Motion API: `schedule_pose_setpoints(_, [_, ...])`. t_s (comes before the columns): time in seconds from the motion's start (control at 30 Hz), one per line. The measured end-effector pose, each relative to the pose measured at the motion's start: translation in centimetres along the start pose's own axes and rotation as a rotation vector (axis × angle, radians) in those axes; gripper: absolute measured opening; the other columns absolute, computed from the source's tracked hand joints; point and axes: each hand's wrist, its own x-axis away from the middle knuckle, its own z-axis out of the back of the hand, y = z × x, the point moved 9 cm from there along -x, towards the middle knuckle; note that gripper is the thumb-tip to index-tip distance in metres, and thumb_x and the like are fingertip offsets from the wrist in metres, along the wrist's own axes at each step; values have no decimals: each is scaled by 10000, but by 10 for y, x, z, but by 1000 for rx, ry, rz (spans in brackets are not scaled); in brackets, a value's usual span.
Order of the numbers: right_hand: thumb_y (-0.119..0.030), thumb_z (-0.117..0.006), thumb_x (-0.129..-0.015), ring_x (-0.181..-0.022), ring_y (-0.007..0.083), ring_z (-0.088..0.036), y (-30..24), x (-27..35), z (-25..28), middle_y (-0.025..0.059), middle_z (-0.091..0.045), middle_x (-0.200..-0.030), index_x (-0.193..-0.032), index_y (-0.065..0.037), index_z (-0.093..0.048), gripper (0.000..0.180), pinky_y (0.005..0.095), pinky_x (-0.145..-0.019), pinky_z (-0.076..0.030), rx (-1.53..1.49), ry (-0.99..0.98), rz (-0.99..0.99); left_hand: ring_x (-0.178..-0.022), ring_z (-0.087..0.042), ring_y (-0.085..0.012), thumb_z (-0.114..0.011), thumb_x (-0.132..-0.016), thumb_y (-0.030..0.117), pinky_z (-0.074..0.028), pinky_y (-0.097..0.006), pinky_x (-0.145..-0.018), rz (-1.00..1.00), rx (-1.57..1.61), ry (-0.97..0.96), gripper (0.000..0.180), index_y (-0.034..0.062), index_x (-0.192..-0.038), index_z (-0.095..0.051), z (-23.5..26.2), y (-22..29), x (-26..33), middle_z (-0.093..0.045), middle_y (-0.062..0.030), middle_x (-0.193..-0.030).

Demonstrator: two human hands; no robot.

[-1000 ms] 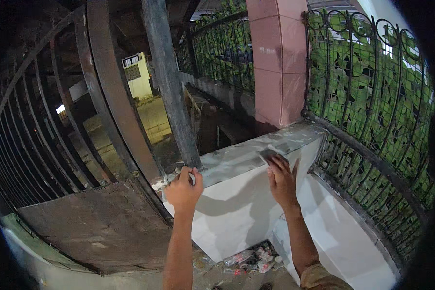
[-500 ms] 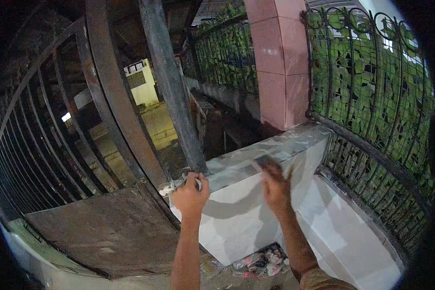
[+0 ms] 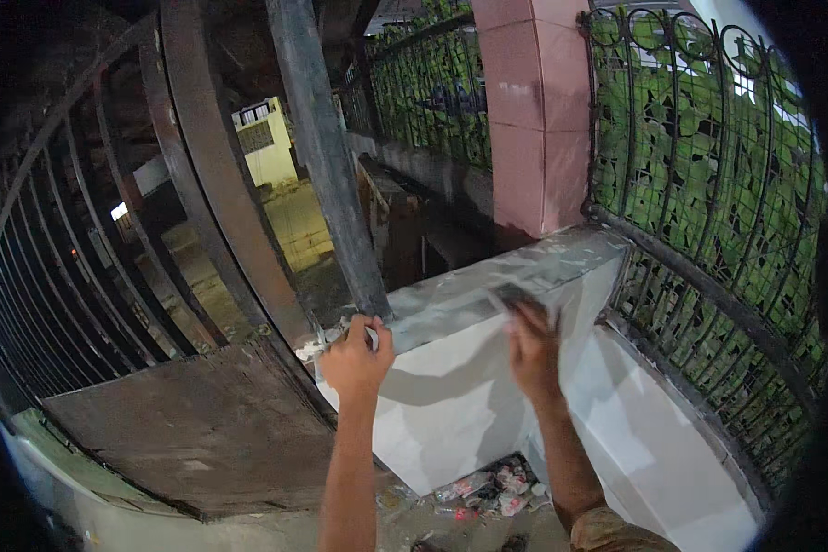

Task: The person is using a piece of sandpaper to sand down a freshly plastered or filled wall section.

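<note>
A low white wall (image 3: 442, 414) stands before me, topped by a ledge (image 3: 442, 322) with patchy grey and white smears. At the ledge's left end, beside the foot of a dark metal post (image 3: 327, 166), is my left hand (image 3: 354, 354). Its fingers are curled, thumb and forefinger forming a loop; whatever they hold, if anything, is hidden. Over the front edge of the ledge, my right hand (image 3: 534, 350) grips a small dark flat piece (image 3: 506, 296). Motion blurs that piece, so its kind is unclear.
A rusty barred gate (image 3: 212, 184) with a brown lower panel (image 3: 193, 428) rises at left. Beyond the ledge stands a pink tiled pillar (image 3: 534, 120); a leafy metal fence (image 3: 708, 184) runs along the right. Plastic rubbish (image 3: 497, 488) lies at the wall's foot.
My right hand has shifted slightly right with the dark piece. My left hand keeps its curled grip by the post. The view has tilted a little, showing more ground below.
</note>
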Motion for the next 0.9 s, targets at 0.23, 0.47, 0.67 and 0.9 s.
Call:
schedule_pose_setpoints(0.23, [-91,-681,-920,-1460,275,-441,-49,21,-22,64,-541,-1504,-1347,-131,-668,429,722,-1224,-105,-48,-174,224,-418,-570,-212,-712,-901,209,-436,-355,-419,-30,7,32,161,141,-782,-626,-1,-1,-1,-536,-4,-513])
schedule_pose_setpoints(0.47, [-101,-647,-945,-1388,301,-507,-13,10,-6,105,-583,-1417,-1356,-113,-647,411,695,-1233,-152,70,-89,143,-431,-583,-224,-699,-906,203,-453,-356,-432,-17,-32,3,157,134,-784,-627,0,3,0,-537,-3,-514])
schedule_pose_setpoints(0.67, [-76,-650,-949,-1341,283,-571,-35,0,7,101,-644,-1372,-1248,-73,-694,302,669,-1246,-139,30,-85,339,-439,-592,-241,-693,-909,215,-457,-372,-431,-6,-40,5,157,137,-788,-628,3,2,-1,-559,-2,-531])
schedule_pose_setpoints(0.9, [-166,-648,-980,-1285,287,-591,-7,-10,-1,90,-661,-1313,-1258,-66,-687,298,680,-1238,-143,158,-15,154,-432,-586,-245,-692,-913,227,-444,-379,-426,-7,-40,-26,173,138,-784,-619,-3,1,-1,-548,-4,-517])
